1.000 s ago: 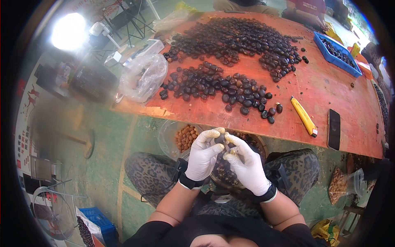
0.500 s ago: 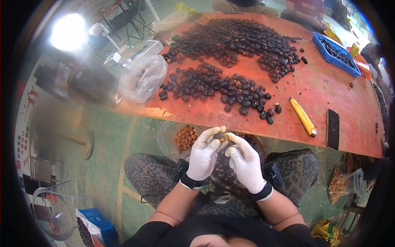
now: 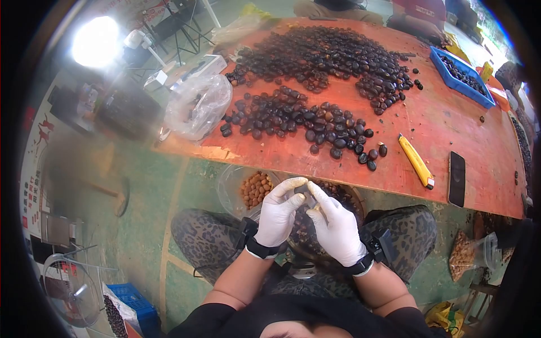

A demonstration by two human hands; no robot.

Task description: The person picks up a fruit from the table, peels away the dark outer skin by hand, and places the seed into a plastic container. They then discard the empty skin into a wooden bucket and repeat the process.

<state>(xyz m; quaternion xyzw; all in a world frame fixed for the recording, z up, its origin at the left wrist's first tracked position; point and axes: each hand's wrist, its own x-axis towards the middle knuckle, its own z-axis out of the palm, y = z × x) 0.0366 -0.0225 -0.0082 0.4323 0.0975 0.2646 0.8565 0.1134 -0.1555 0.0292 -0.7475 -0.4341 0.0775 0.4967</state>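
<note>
Red-topped table [image 3: 451, 127] fills upper half of view, surface scuffed, w/ a pale worn patch at its near L edge. Large heap of dark nuts [image 3: 321, 53] covers far-centre; smaller heap [image 3: 287, 112] sits nearer, a few loose pcs trailing R. Yellow utility knife [image 3: 416, 161] lies to R of smaller heap; dark phone [image 3: 457, 179] flat just beside it, close to near edge. Blue tray [image 3: 459, 85] w/ more dark nuts at far R; clear plastic bag [image 3: 197, 110] crumpled at L edge. Both hands gloved in white, raised just off near edge. L hand [image 3: 276, 218]: thumb + forefinger nearly closed, pinching a dark nut [image 3: 304, 190], mostly hidden by fingers. R hand [image 3: 340, 230]: fingers bent, forefinger tip meeting L fingertips at the nut; can't tell if it also grips anything. Below, clear bowl [image 3: 226, 186] of brown nuts [image 3: 256, 188] to L; dark bits [image 3: 345, 194] in a round container under/beyond R hand. Room: green floor [image 3: 141, 236], bright lamp [image 3: 96, 42] + tripod [image 3: 177, 45] upper L, fan [image 3: 70, 293] and blue crate [image 3: 140, 308] lower L, bag of tan pcs [image 3: 463, 250] lower R. People [image 3: 414, 14] at table's far side, partly cut off.
</note>
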